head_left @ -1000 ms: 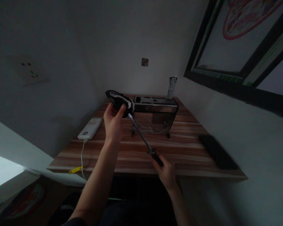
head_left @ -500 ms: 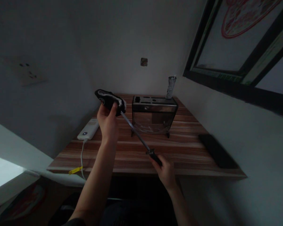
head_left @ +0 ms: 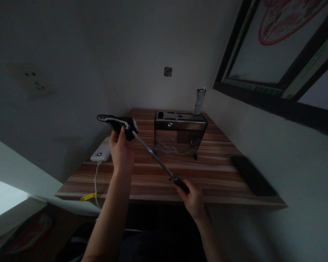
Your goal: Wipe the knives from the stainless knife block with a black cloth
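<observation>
My right hand (head_left: 192,196) is closed around the black handle of a honing steel (head_left: 155,155), whose long metal rod slants up and to the left over the table. My left hand (head_left: 121,145) is closed on a folded black cloth (head_left: 118,122) with white edges. The rod's far end meets the cloth; its tip is hidden there. Behind the rod stands a knife block (head_left: 180,125) with a slotted metal top and clear sides. One item wrapped in crinkled silvery material (head_left: 199,102) sticks up from its right end.
A white power bank (head_left: 101,151) with a cable and yellow tag (head_left: 88,197) lies on the left of the wood-grain table (head_left: 221,174). A flat black phone-like slab (head_left: 253,175) lies at the right. Walls close in behind and on both sides; a framed picture (head_left: 262,62) hangs right.
My left hand and the cloth have moved left and slightly down along the rod's end, and the cloth has tilted flatter. My right hand holds the handle in nearly the same place.
</observation>
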`<state>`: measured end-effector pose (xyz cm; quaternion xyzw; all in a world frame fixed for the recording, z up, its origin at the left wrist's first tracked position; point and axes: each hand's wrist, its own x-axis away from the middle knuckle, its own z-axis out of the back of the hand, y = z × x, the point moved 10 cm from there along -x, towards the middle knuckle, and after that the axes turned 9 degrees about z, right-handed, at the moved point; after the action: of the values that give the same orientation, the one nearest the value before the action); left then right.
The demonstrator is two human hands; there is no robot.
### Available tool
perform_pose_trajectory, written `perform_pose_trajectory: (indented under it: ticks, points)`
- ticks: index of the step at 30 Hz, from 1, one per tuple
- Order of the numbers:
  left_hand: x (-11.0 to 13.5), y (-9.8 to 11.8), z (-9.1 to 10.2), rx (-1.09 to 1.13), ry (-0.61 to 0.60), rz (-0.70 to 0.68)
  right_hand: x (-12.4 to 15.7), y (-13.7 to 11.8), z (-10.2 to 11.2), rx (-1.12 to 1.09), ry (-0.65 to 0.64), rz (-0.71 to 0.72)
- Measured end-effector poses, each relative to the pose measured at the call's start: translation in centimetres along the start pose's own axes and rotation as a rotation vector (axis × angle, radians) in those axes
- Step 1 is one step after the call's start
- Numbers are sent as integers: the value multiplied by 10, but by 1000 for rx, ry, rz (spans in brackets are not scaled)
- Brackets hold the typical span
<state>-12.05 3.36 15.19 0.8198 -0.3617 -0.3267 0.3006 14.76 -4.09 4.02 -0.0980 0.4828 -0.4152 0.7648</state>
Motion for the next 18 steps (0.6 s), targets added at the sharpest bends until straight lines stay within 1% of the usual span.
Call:
perform_pose_trajectory:
  ticks: [4, 7, 9, 13, 15, 18]
  points:
    - [3, -22, 13, 34, -13, 111, 0, -1, 3, -8, 20, 8]
    - [14, -41, 15, 69, -9, 216, 0, -2, 4, -42, 24, 1]
    - [26, -56, 10, 103, -34, 310, -1, -1, 2, -81, 13, -15]
    - [57, -90, -3, 171, -96, 547, -2, 3, -4, -183, -47, -71]
    - [70, -101, -7, 175, -128, 616, -3, 5, -6, -235, -62, -96]
    - [84, -112, -11, 171, -180, 683, -2, 10, -6, -315, -67, -137]
